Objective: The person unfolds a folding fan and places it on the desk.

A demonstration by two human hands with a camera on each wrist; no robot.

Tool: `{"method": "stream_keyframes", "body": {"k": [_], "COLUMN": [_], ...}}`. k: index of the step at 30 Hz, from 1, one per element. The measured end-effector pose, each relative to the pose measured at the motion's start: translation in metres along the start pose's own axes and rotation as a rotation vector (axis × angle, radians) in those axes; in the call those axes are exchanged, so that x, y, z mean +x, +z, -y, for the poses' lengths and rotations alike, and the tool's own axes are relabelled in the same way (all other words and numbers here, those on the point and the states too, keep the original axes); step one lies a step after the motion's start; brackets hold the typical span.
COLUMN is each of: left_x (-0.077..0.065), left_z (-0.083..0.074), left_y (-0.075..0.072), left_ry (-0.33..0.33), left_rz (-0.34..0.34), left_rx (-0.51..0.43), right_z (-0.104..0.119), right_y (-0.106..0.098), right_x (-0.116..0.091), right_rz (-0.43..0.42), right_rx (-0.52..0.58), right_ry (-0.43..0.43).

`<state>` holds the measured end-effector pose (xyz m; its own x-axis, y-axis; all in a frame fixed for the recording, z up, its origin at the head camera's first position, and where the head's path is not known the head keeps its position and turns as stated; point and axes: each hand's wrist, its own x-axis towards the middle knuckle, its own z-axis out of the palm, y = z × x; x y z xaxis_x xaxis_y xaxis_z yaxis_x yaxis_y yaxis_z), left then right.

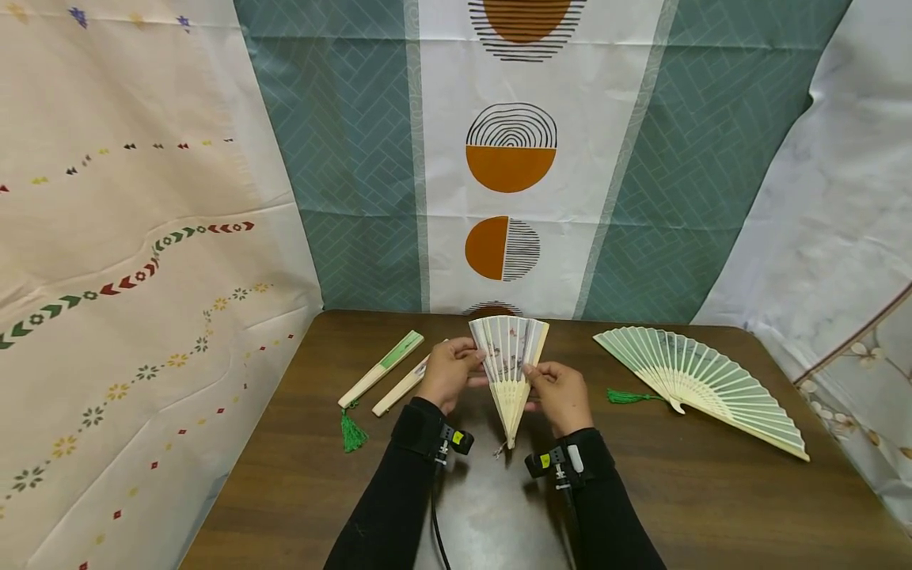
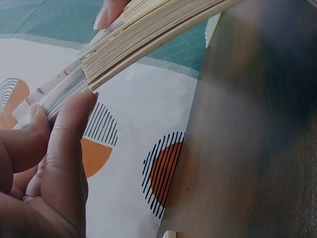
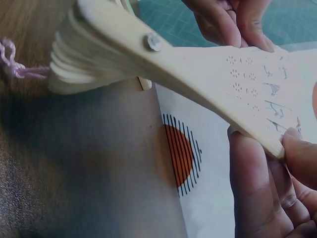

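A white folding fan [image 1: 507, 356] with a small printed pattern is held partly spread above the table, its pivot end pointing down toward me. My left hand [image 1: 450, 370] pinches its left edge between thumb and fingers. On the opposite side, my right hand [image 1: 561, 394] pinches the outer rib. In the right wrist view, the fan's ribs [image 3: 198, 94] meet at a metal rivet [image 3: 153, 42], and a pinkish cord [image 3: 22, 69] hangs from the end. The left wrist view shows the bunched ribs [image 2: 143, 42] edge-on, with the left thumb and fingers at the leaf.
Left of my hands lie a closed green fan [image 1: 381, 369] with a green tassel [image 1: 352, 433] and another closed fan [image 1: 402, 386], partly behind the left hand. A spread pale green fan [image 1: 712, 388] lies at right on the brown table [image 1: 285, 491]. Patterned cloths [image 1: 356, 158] hang behind.
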<state>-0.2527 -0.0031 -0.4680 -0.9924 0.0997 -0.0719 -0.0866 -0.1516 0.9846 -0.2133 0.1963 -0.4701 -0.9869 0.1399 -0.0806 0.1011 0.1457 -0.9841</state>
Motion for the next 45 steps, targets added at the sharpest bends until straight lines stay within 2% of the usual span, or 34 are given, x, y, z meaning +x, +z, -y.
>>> {"method": "stream_keyframes", "body": {"k": [12, 28, 38, 45], "left_x": [0.003, 0.002, 0.001, 0.002], "left_z": [0.001, 0.002, 0.000, -0.004], "left_y": [-0.003, -0.009, -0.014, -0.015], "left_ry": [-0.012, 0.010, 0.026, 0.048], "left_rz": [-0.040, -0.088, -0.137, -0.167], "left_rx": [-0.057, -0.108, -0.147, -0.223], "right_z": [-0.001, -0.002, -0.003, -0.002], "right_y": [-0.006, -0.012, -0.019, -0.025], "right_x": [0.005, 0.005, 0.011, 0.013], "right_rz": [-0.048, -0.085, -0.101, -0.114], "right_rx": [0.065, 0.111, 0.225, 0.285], "right_ry": [0.017, 0.029, 0.052, 0.050]}}
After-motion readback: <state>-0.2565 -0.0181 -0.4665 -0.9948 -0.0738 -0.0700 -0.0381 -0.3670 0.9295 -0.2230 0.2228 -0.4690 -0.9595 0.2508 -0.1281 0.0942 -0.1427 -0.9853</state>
